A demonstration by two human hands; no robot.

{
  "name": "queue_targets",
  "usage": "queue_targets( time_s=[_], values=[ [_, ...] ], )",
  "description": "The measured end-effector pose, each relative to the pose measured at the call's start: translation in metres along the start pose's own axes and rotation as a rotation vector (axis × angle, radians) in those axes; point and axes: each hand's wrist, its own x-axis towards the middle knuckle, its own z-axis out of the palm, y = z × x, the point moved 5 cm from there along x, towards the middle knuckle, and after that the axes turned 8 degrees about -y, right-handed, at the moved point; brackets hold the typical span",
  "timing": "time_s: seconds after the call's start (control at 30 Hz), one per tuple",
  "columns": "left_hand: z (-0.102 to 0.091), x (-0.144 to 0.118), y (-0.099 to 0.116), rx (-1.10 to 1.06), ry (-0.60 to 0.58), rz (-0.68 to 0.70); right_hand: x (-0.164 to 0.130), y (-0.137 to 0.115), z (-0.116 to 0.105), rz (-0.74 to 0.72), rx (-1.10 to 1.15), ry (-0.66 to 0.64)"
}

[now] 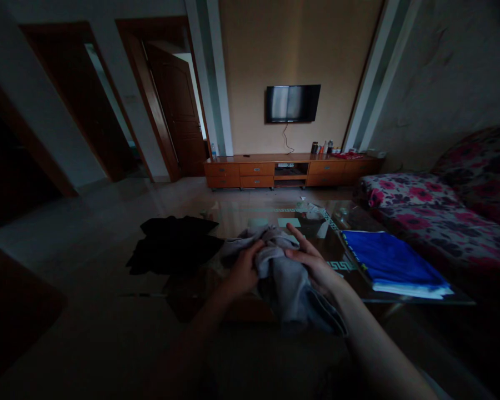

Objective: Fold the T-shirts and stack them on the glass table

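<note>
A grey garment [281, 272] is bunched up over the near edge of a glass coffee table [333, 261]. My left hand [242, 271] grips its left side with the fingers curled into the cloth. Along the garment's right side my right hand [310, 260] presses with its fingers stretched out. Part of the cloth hangs down toward me between my forearms.
A black garment [173, 243] lies on the table's left end. A folded blue cloth [389, 261] rests on its right end. A floral sofa [441, 211] stands at the right. A wooden TV cabinet [291, 169] and a wall TV [293, 103] are across the tiled floor. Doorways open at the left.
</note>
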Motion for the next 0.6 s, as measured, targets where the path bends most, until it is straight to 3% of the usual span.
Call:
queue_targets(
  time_s=[0.1, 0.2, 0.37, 0.47, 0.6],
  values=[
    [-0.009, 0.005, -0.001, -0.218, 0.186, -0.012, -0.004, -0.015, -0.004, -0.074, -0.243, -0.002],
    [-0.013, 0.007, -0.004, -0.417, 0.312, -0.047, -0.008, -0.022, 0.002, -0.079, -0.425, -0.139],
    [-0.013, 0.003, -0.015, -0.501, 0.42, -0.138, -0.008, -0.028, 0.009, -0.152, -0.541, -0.18],
    [-0.018, 0.004, -0.017, -0.647, 0.371, -0.179, 0.001, -0.03, -0.006, -0.16, -0.512, -0.065],
    [-0.039, 0.006, -0.012, -0.858, 0.37, -0.211, 0.009, -0.025, -0.057, -0.237, -0.373, 0.277]
  ],
)
